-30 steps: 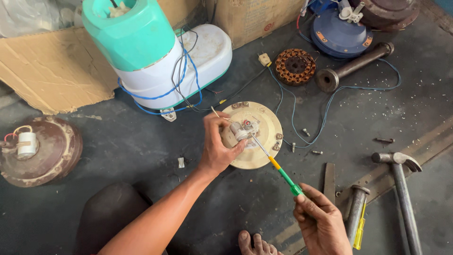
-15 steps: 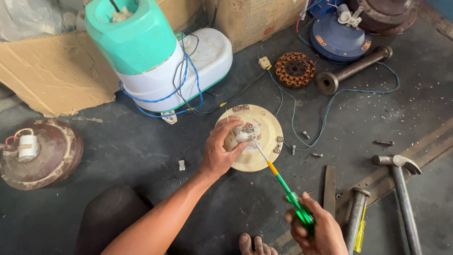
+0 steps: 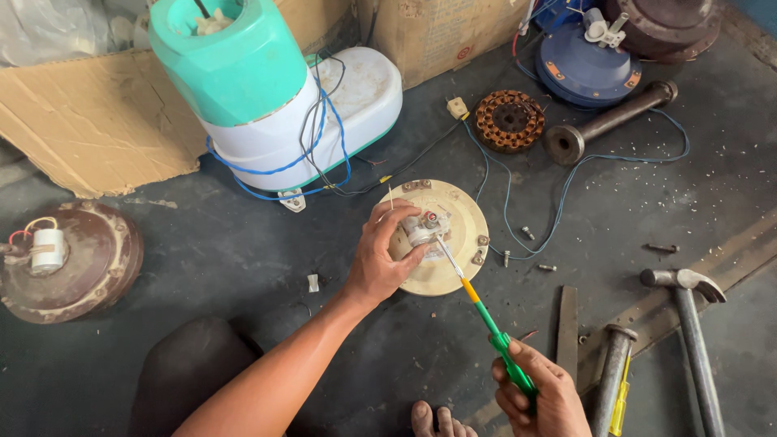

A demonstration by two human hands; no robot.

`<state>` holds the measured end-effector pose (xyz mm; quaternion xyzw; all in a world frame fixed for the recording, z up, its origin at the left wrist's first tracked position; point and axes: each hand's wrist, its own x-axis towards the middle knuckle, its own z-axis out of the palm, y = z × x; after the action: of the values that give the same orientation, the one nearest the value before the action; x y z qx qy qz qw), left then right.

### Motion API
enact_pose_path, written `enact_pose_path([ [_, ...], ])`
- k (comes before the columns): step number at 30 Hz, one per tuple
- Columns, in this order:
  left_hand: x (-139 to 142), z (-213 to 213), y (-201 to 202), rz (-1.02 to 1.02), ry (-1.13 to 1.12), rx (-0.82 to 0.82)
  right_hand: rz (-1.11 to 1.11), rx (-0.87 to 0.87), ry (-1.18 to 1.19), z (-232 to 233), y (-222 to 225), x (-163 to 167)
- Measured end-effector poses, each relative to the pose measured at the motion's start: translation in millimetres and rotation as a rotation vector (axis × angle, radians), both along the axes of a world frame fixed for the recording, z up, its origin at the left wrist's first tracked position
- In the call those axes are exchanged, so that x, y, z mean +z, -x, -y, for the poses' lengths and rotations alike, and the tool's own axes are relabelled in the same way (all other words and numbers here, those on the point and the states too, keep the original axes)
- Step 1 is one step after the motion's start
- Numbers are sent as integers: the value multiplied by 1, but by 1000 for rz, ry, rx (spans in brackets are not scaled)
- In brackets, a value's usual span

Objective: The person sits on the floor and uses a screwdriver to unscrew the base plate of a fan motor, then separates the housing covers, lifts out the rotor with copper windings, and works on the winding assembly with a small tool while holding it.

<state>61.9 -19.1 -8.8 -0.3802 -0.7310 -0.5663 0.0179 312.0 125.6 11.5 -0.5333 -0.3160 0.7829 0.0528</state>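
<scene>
A round cream fan cover (image 3: pixel 458 212) lies flat on the dark floor, with a small white part (image 3: pixel 422 227) at its centre. My left hand (image 3: pixel 380 260) grips the cover's near-left rim, thumb against the white part. My right hand (image 3: pixel 541 396) is closed around the green handle of a screwdriver (image 3: pixel 484 316). Its metal tip rests on the white part at the cover's centre.
A teal and white appliance (image 3: pixel 267 97) with blue wires stands behind. A copper stator (image 3: pixel 508 120), metal pipe (image 3: pixel 609 121) and blue motor housing (image 3: pixel 587 63) lie far right. A brown motor cover (image 3: pixel 69 259) lies left. Hammers (image 3: pixel 689 340), loose screws (image 3: pixel 527 233) and a flat bar (image 3: pixel 567 332) lie right.
My right hand slid down the screwdriver to the end of its handle and dropped toward the lower edge. My left hand and the cover stayed where they were.
</scene>
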Motion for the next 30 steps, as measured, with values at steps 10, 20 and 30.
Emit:
enact_pose_path([
  [10,3,1,-3,41,63,8,10,19,24,-1,0,8],
  [20,1,1,-1,59,41,-6,5,16,31,-2,-1,9],
  [30,-1,1,0,32,41,-1,-68,9,125,-2,-5,-2],
])
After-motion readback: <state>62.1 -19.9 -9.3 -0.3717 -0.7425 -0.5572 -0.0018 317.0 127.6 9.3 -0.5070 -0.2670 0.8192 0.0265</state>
